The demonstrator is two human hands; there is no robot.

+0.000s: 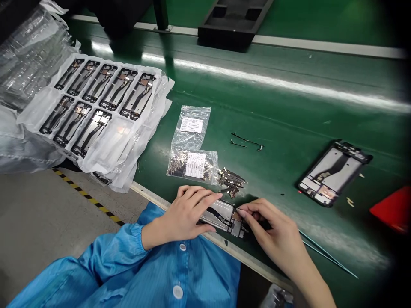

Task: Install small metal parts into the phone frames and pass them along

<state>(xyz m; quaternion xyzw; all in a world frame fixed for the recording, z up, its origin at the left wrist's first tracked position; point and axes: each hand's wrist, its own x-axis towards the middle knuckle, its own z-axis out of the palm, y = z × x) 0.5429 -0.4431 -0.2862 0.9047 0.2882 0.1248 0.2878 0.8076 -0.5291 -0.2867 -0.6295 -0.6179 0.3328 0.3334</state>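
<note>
My left hand lies over the left end of a phone frame, its thumb and fingers gripping opposite long edges. The frame rests at the bench's front edge, with a black flex cable along its metal plate. My right hand is closed in a pinch at the frame's right end; what the fingertips hold, if anything, is too small to make out. Teal tweezers extend from behind the right wrist; I cannot tell whether the hand touches them. Just beyond the frame lies a pile of small metallic-tipped parts.
Labelled plastic bags sit behind the left hand. A white tray of phone frames is at left, beside stacked clear trays. Another phone frame lies right, near a red object. Thin black strips lie mid-bench.
</note>
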